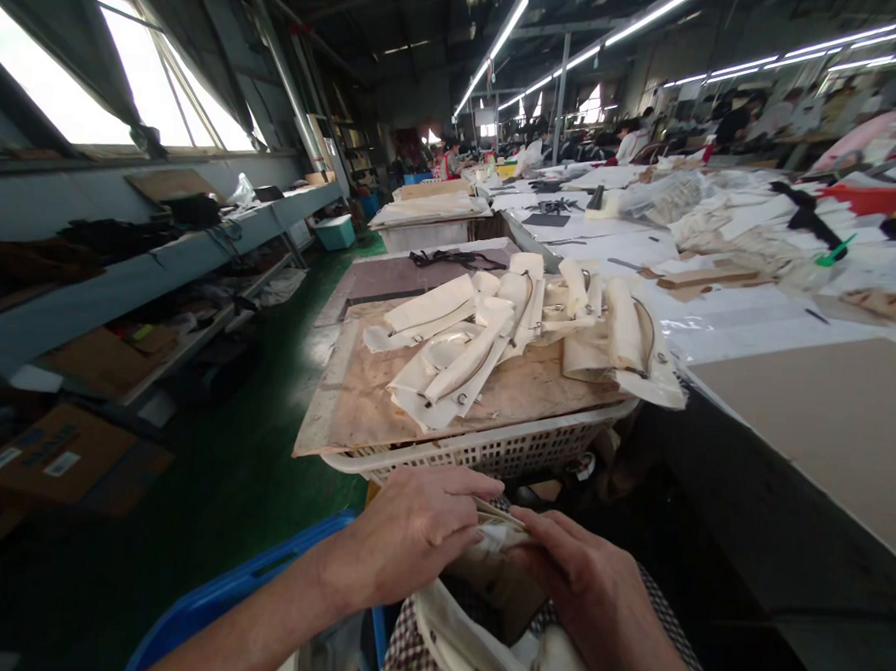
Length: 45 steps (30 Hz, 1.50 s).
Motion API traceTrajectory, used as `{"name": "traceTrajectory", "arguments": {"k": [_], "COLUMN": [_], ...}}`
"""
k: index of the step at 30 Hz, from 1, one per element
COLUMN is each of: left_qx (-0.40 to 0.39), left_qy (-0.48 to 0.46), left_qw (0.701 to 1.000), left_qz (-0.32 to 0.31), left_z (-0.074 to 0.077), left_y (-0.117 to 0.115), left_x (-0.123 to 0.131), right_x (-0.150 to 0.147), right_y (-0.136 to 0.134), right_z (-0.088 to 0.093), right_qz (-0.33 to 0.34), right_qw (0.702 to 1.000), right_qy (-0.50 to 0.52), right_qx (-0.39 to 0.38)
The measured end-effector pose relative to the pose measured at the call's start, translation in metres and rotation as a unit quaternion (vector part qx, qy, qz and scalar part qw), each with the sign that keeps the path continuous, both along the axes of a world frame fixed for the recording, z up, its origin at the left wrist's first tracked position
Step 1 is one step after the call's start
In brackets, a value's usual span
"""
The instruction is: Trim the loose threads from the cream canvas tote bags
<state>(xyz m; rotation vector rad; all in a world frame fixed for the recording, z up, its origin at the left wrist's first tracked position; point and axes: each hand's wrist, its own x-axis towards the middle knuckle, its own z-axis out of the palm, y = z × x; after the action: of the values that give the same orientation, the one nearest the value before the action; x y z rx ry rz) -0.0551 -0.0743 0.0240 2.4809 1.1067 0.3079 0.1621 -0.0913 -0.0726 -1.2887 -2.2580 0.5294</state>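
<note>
My left hand [412, 534] and my right hand [581, 583] meet low in the view, both pinched on a cream fabric piece [494, 528] held between them over my lap. More cream fabric [462, 647] hangs below the hands. Ahead, a brown board [361, 406] rests on a white plastic basket [487, 448] and carries a heap of cream fabric strips [485, 342] with metal snaps.
A blue bin rim [232, 585] curves at lower left. A long worktable [826, 415] runs along the right with a tan board and scattered pieces. Grey shelves [120, 288] line the left wall beside a green floor aisle [264, 416]. Other people work far back.
</note>
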Motion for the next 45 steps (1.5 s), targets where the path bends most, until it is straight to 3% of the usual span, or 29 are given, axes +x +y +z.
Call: {"name": "traceTrajectory", "arguments": {"k": [11,16,24,31,36,41,45], "left_qx": [0.056,0.051,0.048,-0.013,-0.052,-0.086,-0.099], "left_qy": [-0.1,-0.105,-0.107,-0.116,-0.139,-0.151,-0.157], "left_qw": [0.992,0.992,0.993,0.993,0.987,0.984,0.983], "left_qz": [0.048,0.056,0.031,0.023,0.065,0.026,0.015], "left_z": [-0.018,-0.02,-0.018,-0.007,-0.006,-0.005,0.001], "left_y": [0.0,-0.003,-0.007,-0.007,-0.007,-0.003,-0.002], "left_x": [0.004,0.004,0.003,0.003,0.01,0.008,0.007], "right_x": [0.0,-0.002,-0.003,-0.006,-0.007,-0.005,-0.003], "right_y": [0.001,-0.002,-0.004,-0.002,-0.001,0.0,0.002], "right_z": [0.004,0.009,0.013,0.01,0.001,-0.002,0.002], "right_qz": [0.017,0.023,0.027,0.032,0.026,0.02,0.042], "right_qw": [0.999,0.998,0.994,0.996,0.989,0.979,0.976], "right_qy": [0.03,0.059,0.077,0.054,0.14,0.197,0.213], "right_qx": [0.012,-0.029,-0.068,-0.061,-0.04,-0.049,0.015]}}
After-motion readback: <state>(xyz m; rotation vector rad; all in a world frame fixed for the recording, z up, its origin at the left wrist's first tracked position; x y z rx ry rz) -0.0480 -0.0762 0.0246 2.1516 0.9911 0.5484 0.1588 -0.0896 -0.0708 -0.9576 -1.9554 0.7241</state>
